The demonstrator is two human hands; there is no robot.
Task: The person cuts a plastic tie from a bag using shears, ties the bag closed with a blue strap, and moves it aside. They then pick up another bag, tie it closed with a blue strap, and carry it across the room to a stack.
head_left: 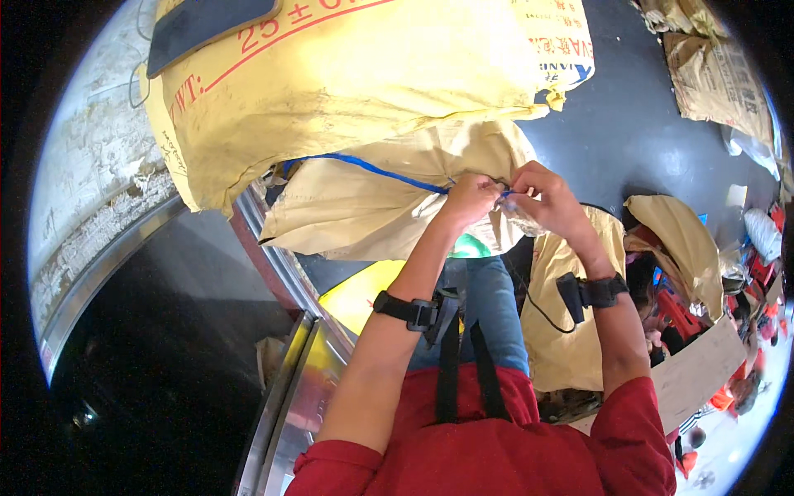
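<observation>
A tan sack [356, 211] lies in front of me, its cloth creased and drawn together where both hands meet. A blue cord [389, 174] runs across it from the left to my fingers. My left hand [475, 200] is closed on this cord, fingertips pinched close to the gathered cloth. Just to its right, my right hand [547, 197] pinches the cord's other part between thumb and fingers. Whether there is a knot between the fingertips is hidden. Beyond the tan sack rests a big, full yellow sack [331, 99] with red print.
A dark flat slab [207, 31] lies on the yellow sack. Metal door rails [285, 397] stand at the left, beside a peeling wall [87, 182]. More tan sacks [571, 322] and cluttered goods [678, 310] sit at the right. Crumpled sacks [715, 78] lie at the far right.
</observation>
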